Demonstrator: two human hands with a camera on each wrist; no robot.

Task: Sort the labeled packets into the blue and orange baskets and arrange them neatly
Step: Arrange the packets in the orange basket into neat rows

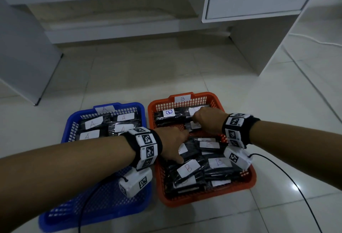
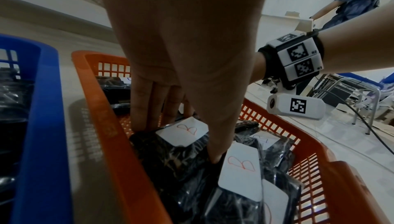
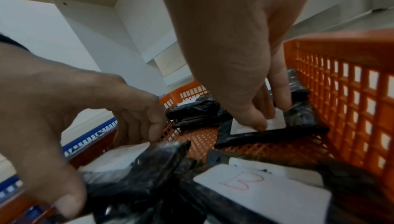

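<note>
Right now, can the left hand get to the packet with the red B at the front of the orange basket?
Probably yes: the left hand already has its thumb beside that packet, and nothing covers it.

Handwritten "A" on the blue basket tag and its packets' labels; "B" on the orange basket tag and its packets' labels.

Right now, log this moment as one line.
stage: arranging B packets | left hand: grips a B packet | right hand: fingers on a far packet | both in orange basket | blue basket: A packets
</note>
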